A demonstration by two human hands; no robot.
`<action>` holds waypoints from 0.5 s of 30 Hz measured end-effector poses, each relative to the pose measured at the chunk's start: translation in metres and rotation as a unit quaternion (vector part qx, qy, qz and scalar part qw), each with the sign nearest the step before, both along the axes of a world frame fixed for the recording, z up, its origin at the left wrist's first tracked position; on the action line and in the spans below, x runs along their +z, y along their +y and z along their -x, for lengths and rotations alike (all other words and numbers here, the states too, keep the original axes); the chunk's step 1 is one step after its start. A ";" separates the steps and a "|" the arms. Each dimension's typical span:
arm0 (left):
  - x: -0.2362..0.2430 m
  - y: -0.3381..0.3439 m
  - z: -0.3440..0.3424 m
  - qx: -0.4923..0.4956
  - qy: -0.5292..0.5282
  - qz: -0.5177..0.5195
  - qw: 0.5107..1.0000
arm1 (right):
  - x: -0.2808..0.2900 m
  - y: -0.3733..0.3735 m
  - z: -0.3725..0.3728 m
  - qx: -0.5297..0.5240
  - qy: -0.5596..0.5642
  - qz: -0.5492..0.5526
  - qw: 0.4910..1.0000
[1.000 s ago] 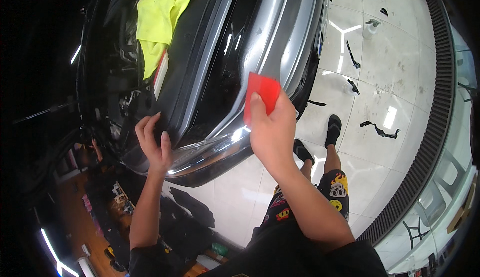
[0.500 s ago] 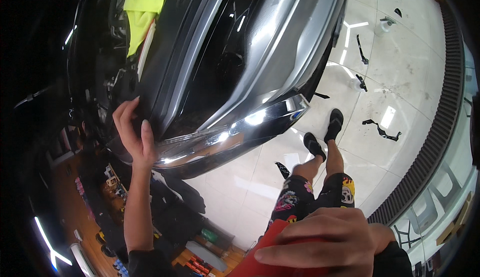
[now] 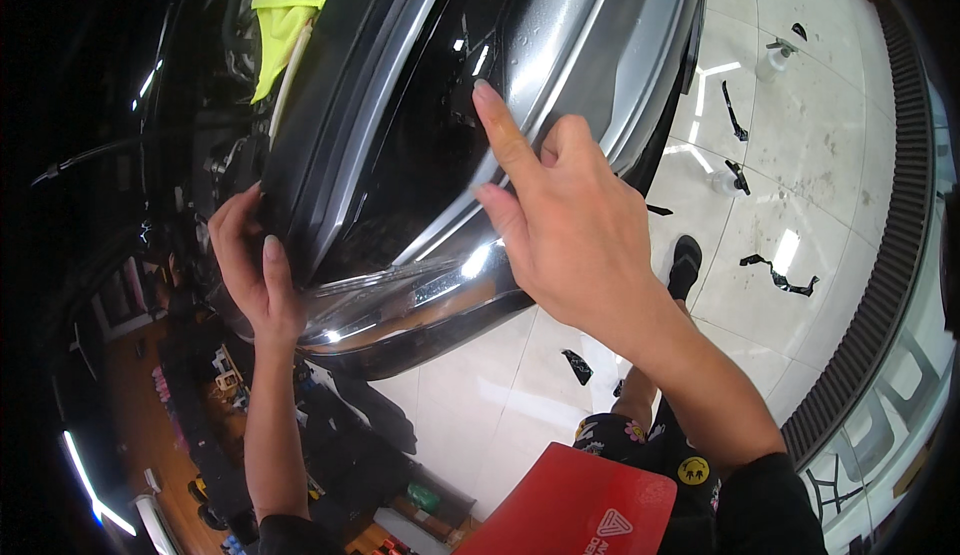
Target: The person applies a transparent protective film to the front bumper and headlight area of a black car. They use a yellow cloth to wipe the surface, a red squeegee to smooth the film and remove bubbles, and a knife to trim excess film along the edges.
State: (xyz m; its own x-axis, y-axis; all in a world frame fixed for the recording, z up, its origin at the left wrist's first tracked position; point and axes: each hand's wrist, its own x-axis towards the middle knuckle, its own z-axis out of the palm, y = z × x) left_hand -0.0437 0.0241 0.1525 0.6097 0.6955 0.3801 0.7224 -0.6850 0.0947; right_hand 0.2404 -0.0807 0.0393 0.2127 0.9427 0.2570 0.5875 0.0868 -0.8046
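Glossy black front panel (image 3: 420, 145) of a car: lies just ahead of and to the left of the right fingertips. The right hand (image 3: 585, 240) has its index finger extended toward it, thumb spread away below, other fingers curled; nothing is visibly pinched. Whether the index tip touches the surface cannot be told.

Change noted: half a second ago this hand grips a red squeegee card (image 3: 575, 510); now the card lies well apart from the fingers, on the near side at the lower edge of view, its support not shown. The right fingers are consequently unencumbered at the panel.

Silver bumper section (image 3: 535, 40): beyond the right index finger, with droplets. The left hand (image 3: 258, 265) stands at the black trim edge, thumb spread from its bent fingers, no object seen between; firm contact cannot be confirmed.

Farther out: yellow-green cloth (image 3: 290, 5) ahead of the left fingers; spray bottle (image 3: 773, 60) and black scrap (image 3: 780, 277) on the floor, right of the right fingers
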 end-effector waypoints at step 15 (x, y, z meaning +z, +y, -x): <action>0.003 -0.002 -0.004 0.010 0.004 0.015 1.000 | 0.001 -0.001 0.007 -0.041 0.131 0.035 0.990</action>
State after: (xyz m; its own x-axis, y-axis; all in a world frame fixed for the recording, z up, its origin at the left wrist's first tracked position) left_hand -0.0393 0.0224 0.1560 0.5993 0.7183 0.3535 0.7363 -0.6678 0.1088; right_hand 0.2329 -0.0819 0.0402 0.3405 0.9328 0.1183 0.3615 -0.0137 -0.9323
